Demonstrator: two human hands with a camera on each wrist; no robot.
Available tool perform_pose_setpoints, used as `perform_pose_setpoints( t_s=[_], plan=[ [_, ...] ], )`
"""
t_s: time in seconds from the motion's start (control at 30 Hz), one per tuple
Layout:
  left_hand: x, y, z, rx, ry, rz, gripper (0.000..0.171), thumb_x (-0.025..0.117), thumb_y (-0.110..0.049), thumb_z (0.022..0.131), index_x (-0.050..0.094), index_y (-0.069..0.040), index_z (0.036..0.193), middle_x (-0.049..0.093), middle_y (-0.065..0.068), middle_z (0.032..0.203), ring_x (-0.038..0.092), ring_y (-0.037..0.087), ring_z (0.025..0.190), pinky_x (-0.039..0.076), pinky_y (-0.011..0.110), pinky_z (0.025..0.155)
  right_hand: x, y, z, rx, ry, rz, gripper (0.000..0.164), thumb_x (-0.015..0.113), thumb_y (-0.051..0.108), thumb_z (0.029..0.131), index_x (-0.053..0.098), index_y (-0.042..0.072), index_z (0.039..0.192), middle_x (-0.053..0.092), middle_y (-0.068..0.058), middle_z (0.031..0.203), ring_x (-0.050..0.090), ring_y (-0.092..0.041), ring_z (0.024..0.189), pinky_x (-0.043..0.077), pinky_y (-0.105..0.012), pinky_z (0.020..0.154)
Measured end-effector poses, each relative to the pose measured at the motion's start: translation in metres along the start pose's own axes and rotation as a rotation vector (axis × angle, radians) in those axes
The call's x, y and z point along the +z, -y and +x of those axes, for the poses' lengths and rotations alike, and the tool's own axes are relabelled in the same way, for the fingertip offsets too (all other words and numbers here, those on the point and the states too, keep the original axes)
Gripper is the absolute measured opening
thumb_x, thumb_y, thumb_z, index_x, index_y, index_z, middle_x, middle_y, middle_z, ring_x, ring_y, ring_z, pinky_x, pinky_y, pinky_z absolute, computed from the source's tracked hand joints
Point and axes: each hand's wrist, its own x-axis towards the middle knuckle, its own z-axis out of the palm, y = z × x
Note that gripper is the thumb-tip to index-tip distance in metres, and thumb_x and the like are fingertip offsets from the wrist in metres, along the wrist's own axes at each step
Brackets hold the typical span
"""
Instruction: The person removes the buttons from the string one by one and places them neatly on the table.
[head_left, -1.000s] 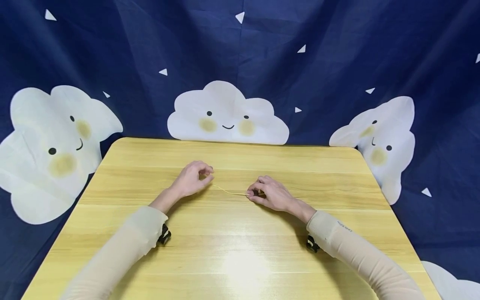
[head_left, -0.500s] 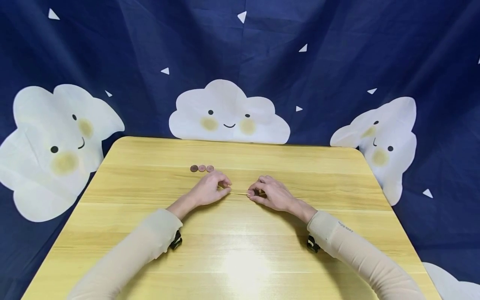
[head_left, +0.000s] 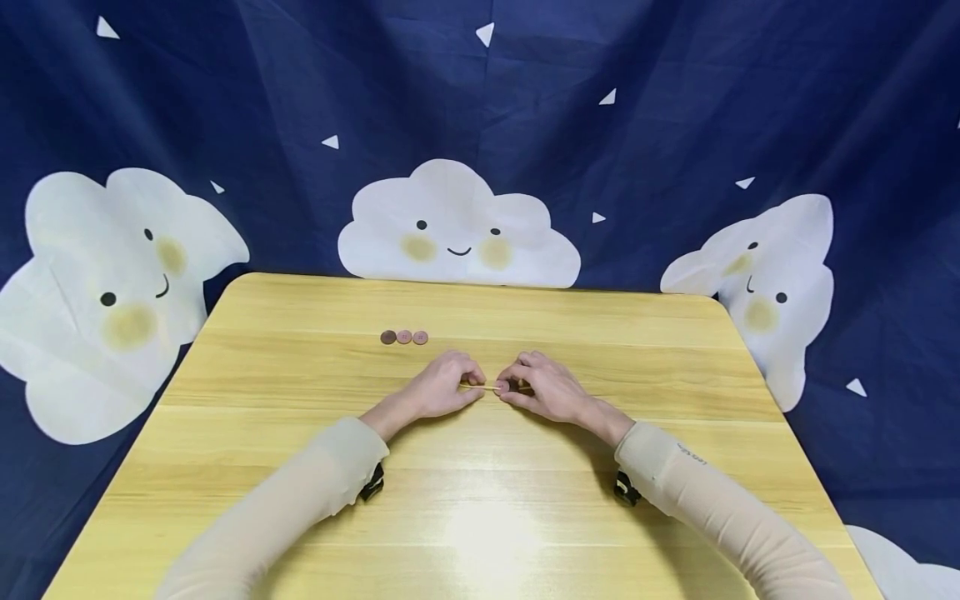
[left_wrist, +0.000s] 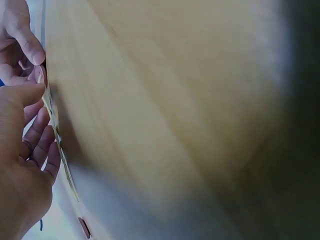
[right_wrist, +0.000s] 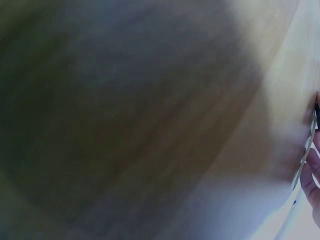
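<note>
Hands: in the head view, centre of frame, the left hand (head_left: pixel 438 387) pinches the yellow string (head_left: pixel 487 387) between thumb and forefinger. The right hand (head_left: pixel 552 390), just right of it, holds a pink button (head_left: pixel 501 387) at its fingertips, fingers curled, narrow grip. String runs between the two; a short bit shows beyond the right fingers. Cannot tell whether it passes through a hole in the button or behind it.

Row of three buttons (head_left: pixel 404 337), one dark and two pink, lies on the worktop (head_left: pixel 570 500) above and left of the left hand.

Risks (judgement): the string is thin and probably limp. A hard pull, or a pull with the loose end short, could draw it out of the button. If the right fingertips slacken, the button could turn or drop. Slack could also snag on the fingers.

Views compared: left wrist shows the string trailing down the left of the frame, past the curled left fingers, to a free end; the head view hides this behind the hand. A small reddish piece (left_wrist: pixel 84 227) sits at lower left there, possibly one of the row. Right wrist: mostly blurred; fingers and string only at the right edge, button not identifiable. Only the head view gives the whole row.
</note>
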Motion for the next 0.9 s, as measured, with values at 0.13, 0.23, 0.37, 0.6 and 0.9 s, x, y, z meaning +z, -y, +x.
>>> perform_pose_setpoints(
  t_s=[0.13,0.23,0.37,0.6,0.9],
  plan=[
    [0.0026,-0.0021,0.0034,0.0,0.011,0.008,0.012,0.078,-0.019,0.094,0.077,-0.011,0.104,0.073,-0.001,0.098,0.062,0.016,0.099,0.054,0.036,0.095,-0.0002,-0.0005,0.0002,0.002,0.007,-0.004,0.023,0.074,0.037,0.099,0.076,0.024,0.118,0.069,0.005,0.106,0.06,-0.014,0.098,0.051,-0.031,0.081],
    [0.0046,-0.0028,0.0046,-0.004,0.012,0.005,0.008,0.077,-0.018,0.096,0.077,-0.012,0.101,0.073,-0.002,0.095,0.06,0.015,0.097,0.053,0.035,0.093,0.0002,-0.0009,0.0001,-0.001,0.007,-0.003,0.023,0.074,0.036,0.099,0.076,0.023,0.118,0.069,0.005,0.106,0.06,-0.014,0.099,0.051,-0.03,0.082],
    [0.006,-0.0027,0.0049,-0.011,0.009,-0.001,0.003,0.074,-0.014,0.097,0.077,-0.012,0.097,0.073,-0.003,0.091,0.058,0.013,0.093,0.051,0.033,0.089,0.0005,-0.0009,-0.0002,-0.003,0.004,-0.004,0.023,0.075,0.036,0.099,0.076,0.023,0.118,0.069,0.005,0.106,0.06,-0.014,0.098,0.051,-0.03,0.081],
    [0.0064,-0.0038,0.0046,-0.014,0.006,-0.003,0.004,0.074,-0.012,0.096,0.077,-0.012,0.096,0.072,-0.003,0.091,0.057,0.013,0.091,0.05,0.031,0.088,0.0,-0.0017,-0.0017,0.007,-0.004,-0.004,0.03,0.078,0.038,0.096,0.075,0.022,0.121,0.069,0.004,0.108,0.06,-0.014,0.098,0.052,-0.031,0.082],
    [0.0056,-0.0049,0.003,-0.016,0.0,-0.007,0.005,0.074,-0.013,0.097,0.076,-0.013,0.093,0.071,-0.003,0.09,0.057,0.013,0.091,0.05,0.032,0.087,-0.0041,-0.0058,-0.0086,0.037,-0.005,-0.011,0.035,0.08,0.041,0.094,0.074,0.021,0.122,0.067,0.004,0.105,0.061,-0.014,0.096,0.054,-0.031,0.08]
  ],
)
